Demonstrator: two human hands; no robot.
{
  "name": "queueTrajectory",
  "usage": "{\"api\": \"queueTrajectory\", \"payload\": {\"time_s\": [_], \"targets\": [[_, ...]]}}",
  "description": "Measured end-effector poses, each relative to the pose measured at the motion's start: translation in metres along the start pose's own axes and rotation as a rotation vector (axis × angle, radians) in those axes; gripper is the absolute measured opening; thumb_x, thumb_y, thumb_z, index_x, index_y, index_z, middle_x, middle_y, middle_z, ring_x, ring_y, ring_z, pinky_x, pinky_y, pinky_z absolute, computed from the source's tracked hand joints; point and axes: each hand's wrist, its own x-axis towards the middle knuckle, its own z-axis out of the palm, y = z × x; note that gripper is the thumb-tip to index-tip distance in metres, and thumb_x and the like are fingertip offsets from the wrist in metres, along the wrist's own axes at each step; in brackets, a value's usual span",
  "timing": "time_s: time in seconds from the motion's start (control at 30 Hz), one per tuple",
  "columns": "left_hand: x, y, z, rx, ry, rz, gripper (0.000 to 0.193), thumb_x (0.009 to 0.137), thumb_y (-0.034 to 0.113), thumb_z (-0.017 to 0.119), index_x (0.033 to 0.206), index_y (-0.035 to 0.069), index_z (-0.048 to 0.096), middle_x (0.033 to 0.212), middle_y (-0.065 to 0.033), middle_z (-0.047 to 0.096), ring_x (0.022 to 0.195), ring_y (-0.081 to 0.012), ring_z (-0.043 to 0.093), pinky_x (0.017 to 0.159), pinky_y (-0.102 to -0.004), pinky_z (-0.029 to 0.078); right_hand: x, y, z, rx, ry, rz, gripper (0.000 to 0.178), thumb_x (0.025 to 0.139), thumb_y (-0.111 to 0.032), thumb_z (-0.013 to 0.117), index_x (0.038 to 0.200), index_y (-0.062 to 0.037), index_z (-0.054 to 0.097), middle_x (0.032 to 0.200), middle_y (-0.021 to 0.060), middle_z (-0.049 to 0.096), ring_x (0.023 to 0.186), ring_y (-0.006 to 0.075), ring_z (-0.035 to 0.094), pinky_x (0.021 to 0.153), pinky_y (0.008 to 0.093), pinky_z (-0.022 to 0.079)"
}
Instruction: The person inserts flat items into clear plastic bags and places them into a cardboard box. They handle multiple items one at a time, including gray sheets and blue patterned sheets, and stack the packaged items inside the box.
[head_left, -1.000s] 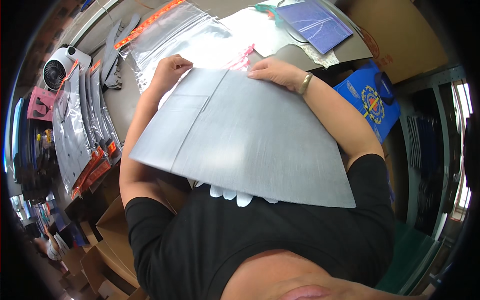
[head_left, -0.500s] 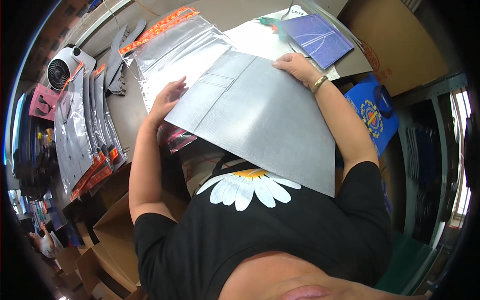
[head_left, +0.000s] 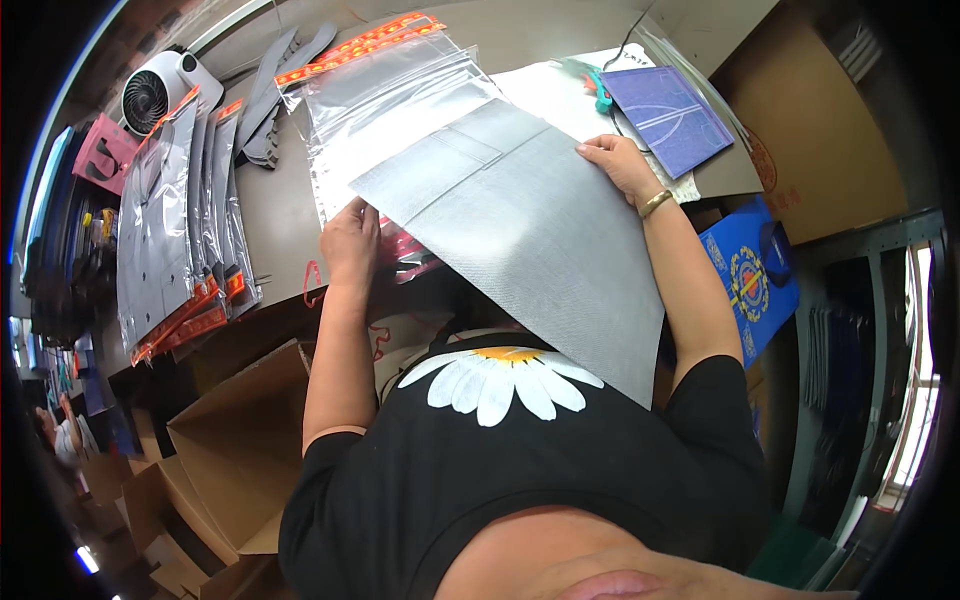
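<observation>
A flat, folded grey bag (head_left: 545,235) of textured, slightly shiny material slants across in front of me, crease lines running over its far left part. At its far right edge my right hand (head_left: 625,170) pinches it between thumb and fingers. My left hand (head_left: 350,243) is closed at the bag's left corner, its fingertips partly hidden there. Beneath the bag's far edge lie clear plastic sleeves (head_left: 400,85) with orange-red header strips. Pinkish-red wrapped material (head_left: 410,250) shows under its near left edge.
Packed grey bags (head_left: 165,230) overlap at the table's left edge, near a white fan (head_left: 150,95) and grey strips (head_left: 265,95). A purple folded bag (head_left: 668,120) and teal snips (head_left: 600,92) lie far right. Below left stands an open carton (head_left: 235,420); a blue bag (head_left: 750,280) hangs right.
My left fingers, stretched out before, have curled in at the grey bag's corner. The bag has tilted and its left corner is lower. My right hand keeps its pinch.
</observation>
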Motion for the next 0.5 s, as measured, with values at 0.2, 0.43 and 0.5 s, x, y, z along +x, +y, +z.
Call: {"api": "queueTrajectory", "payload": {"time_s": [0.2,0.43,0.5], "targets": [[-0.006,0.021,-0.003,-1.193,-0.012,-0.081,0.031,0.095,0.007,0.052,0.124,-0.005,0.055,0.078,-0.0094,0.064,0.067,-0.0113,0.062,0.062,-0.0237,0.052,0.002,0.005,-0.004,-0.471,0.096,-0.073,0.04,0.081,-0.03,0.069,0.104,0.0022,0.066,0.097,0.0133,0.066,0.091,0.0213,0.061,0.081,0.0319,0.049],[-0.015,0.043,-0.017,-1.112,0.021,0.167,0.052,0.096,0.0,0.042,0.145,0.002,0.027,0.077,-0.0046,0.057,0.067,-0.0091,0.054,0.061,-0.0233,0.046,-0.078,-0.104,0.088,-0.666,-0.142,-0.839,0.059,0.083,-0.04,0.067,0.13,-0.0077,0.053,0.132,0.0227,0.048,0.125,0.036,0.043,0.104,0.0401,0.036],[-0.015,0.044,-0.019,-1.087,0.041,0.229,0.057,0.097,0.001,0.04,0.148,0.003,0.015,0.076,-0.0036,0.055,0.066,-0.0079,0.05,0.061,-0.0216,0.043,-0.107,-0.136,0.119,-0.753,-0.237,-0.972,0.064,0.082,-0.039,0.064,0.134,-0.0058,0.048,0.134,0.0277,0.044,0.126,0.0401,0.041,0.104,0.0436,0.035]]}}
